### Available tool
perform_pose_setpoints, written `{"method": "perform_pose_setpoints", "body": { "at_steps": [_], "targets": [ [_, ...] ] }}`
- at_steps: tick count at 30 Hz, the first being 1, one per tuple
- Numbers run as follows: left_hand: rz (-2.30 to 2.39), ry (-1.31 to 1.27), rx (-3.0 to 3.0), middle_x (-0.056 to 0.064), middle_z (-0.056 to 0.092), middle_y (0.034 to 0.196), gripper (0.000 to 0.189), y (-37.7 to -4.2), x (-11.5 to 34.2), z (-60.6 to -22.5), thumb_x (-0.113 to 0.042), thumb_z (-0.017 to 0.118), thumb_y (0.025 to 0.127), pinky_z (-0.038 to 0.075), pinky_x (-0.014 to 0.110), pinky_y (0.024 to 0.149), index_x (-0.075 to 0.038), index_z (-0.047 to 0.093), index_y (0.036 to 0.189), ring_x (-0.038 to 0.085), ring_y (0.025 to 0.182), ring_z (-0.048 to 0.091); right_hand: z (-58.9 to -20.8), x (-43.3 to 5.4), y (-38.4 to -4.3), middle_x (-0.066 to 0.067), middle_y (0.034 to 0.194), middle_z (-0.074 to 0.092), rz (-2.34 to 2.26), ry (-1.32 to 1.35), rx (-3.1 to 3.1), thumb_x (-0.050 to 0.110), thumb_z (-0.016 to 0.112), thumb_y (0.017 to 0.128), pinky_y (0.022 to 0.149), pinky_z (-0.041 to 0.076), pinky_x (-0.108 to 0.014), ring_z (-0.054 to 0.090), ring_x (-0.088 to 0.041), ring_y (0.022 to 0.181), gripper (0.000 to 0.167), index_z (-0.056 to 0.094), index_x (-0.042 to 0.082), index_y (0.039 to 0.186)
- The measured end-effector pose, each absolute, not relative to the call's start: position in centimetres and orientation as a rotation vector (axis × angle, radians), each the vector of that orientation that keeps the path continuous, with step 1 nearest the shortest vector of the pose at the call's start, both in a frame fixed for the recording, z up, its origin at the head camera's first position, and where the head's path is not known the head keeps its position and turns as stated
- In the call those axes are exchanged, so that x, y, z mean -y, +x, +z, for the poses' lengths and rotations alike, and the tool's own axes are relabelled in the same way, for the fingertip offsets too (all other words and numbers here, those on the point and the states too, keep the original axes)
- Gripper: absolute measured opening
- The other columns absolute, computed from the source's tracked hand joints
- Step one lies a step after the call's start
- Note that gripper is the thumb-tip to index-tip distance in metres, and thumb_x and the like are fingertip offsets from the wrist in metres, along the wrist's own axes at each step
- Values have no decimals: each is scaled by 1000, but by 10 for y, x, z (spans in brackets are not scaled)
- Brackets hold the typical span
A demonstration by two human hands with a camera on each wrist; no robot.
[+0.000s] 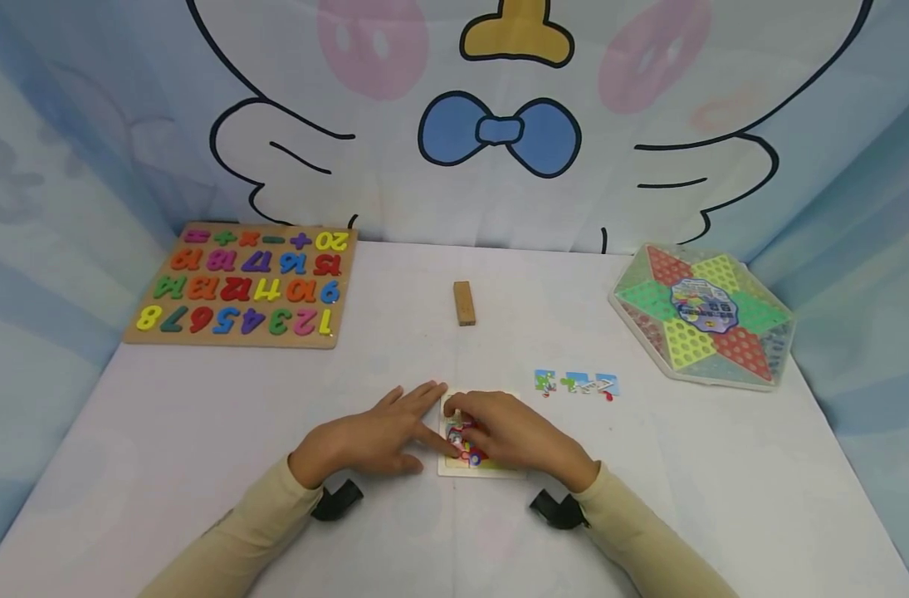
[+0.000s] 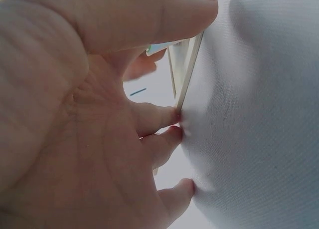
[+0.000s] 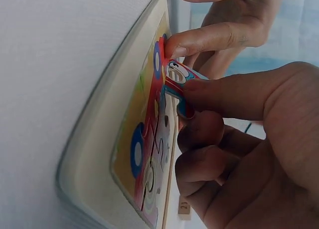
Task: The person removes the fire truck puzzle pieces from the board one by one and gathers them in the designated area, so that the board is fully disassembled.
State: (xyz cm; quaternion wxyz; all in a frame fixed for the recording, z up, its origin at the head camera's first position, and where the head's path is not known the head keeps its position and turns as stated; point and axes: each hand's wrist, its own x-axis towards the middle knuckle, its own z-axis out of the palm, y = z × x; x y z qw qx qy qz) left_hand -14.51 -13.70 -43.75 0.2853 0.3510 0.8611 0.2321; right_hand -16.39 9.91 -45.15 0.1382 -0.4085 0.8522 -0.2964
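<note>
A small jigsaw board (image 1: 454,474) with a pale rim (image 3: 94,154) lies on the table between both hands. It bears a colourful picture with a red vehicle and blue wheels. My right hand (image 1: 510,428) pinches a jigsaw piece (image 3: 178,75) between thumb and fingers, tilted up at the board's surface. From the left, my left hand (image 1: 379,436) spreads its fingers, and one fingertip (image 3: 178,50) touches the picture near that piece. Other left fingers rest at the board's edge (image 2: 188,72) in the left wrist view. My right hand partly hides the board.
Loose jigsaw pieces (image 1: 577,383) lie right of the board. Behind it stands a small wooden block (image 1: 464,303). A wooden number board (image 1: 233,335) is at the back left; a hexagonal Chinese checkers box (image 1: 704,307) is at the back right. A printed curtain (image 1: 499,208) borders the table.
</note>
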Motion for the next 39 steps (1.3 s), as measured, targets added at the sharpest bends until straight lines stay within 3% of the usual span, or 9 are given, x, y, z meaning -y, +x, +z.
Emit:
{"method": "perform_pose_setpoints", "body": {
  "at_steps": [12, 24, 32, 39],
  "targets": [
    [611, 913, -2303, 19, 14, 169, 43, -144, 131, -439, -9, 74, 93, 6, 67, 120, -30, 72, 131, 35, 157, 4, -429, -129, -172, 4, 89, 63, -906, -1185, -2453, 4, 65, 98, 68, 50, -26, 54, -7, 75, 24, 66, 6, 122],
    [599, 831, -2315, 17, 13, 170, 44, -142, 130, -439, -8, 74, 93, 3, 62, 122, -31, 72, 130, 33, 157, 2, -426, -205, -181, 4, 85, 61, -845, -912, -2542, 1, 66, 97, 65, 47, -25, 51, -9, 71, 21, 69, 8, 116],
    [626, 843, -2318, 17, 15, 169, 45, -141, 132, -438, -7, 76, 91, 3, 63, 122, -32, 73, 129, 33, 157, 4, -443, -208, -181, 7, 81, 59, -812, -883, -2560, 1, 68, 95, 66, 47, -26, 51, -8, 72, 19, 69, 10, 112],
    [625, 879, -2325, 18, 14, 169, 44, -143, 133, -438, -7, 74, 92, 4, 65, 121, -30, 73, 130, 35, 157, 3, -444, -200, -180, 4, 91, 62, -677, -882, -2712, 1, 69, 94, 68, 47, -29, 51, -10, 77, 22, 72, 8, 115]
  ]
}}
